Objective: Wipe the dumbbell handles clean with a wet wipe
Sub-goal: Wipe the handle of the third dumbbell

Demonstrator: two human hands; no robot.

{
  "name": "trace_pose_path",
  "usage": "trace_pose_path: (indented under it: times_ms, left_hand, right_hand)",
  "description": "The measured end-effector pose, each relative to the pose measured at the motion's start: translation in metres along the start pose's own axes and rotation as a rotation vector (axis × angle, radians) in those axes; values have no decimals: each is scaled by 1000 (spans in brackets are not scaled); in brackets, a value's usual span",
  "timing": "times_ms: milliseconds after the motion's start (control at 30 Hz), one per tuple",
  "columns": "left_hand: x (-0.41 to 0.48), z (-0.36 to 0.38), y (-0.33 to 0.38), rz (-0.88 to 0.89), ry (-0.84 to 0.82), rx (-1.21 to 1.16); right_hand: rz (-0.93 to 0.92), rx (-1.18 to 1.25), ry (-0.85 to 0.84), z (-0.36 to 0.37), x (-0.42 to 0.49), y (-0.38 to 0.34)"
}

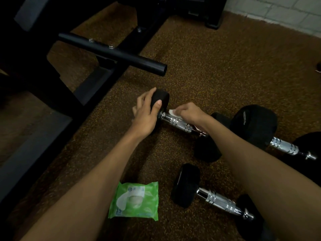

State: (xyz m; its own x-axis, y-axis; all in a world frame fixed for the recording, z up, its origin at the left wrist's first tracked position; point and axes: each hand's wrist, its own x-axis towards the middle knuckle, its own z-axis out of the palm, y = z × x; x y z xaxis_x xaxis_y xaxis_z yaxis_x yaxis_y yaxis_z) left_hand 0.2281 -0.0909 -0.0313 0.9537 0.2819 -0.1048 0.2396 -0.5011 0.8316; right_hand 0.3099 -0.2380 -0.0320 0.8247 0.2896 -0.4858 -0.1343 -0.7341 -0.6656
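A dumbbell with a chrome handle (pixel 175 121) and black rubber heads lies on the carpet in the middle. My left hand (pixel 146 112) clasps its far black head (pixel 162 99). My right hand (pixel 190 113) presses a white wet wipe (pixel 174 113) onto the top of the handle; most of the wipe is hidden under my fingers. A second dumbbell (pixel 218 200) lies nearer me and a third dumbbell (pixel 284 145) sits to the right. My right forearm covers part of each.
A green pack of wet wipes (pixel 135 200) lies flat on the brown carpet (pixel 217 66) near me. A black bench frame with a round tube (pixel 112 53) crosses the upper left. A white brick wall (pixel 286 9) borders the top right.
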Motion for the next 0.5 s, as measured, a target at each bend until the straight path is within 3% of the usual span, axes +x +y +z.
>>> trace_pose_path:
  times_ms: [200,367,500]
  left_hand:
    - [1,2,-3,10,20,-9]
    - [2,2,-5,21,18,-26]
    - [2,3,-8,40,28,-19]
  right_hand:
    - [-64,-35,132,20,14,-9]
    - [-251,-126,41,2,4,-8]
    - [-212,-152,-13,-12,4,4]
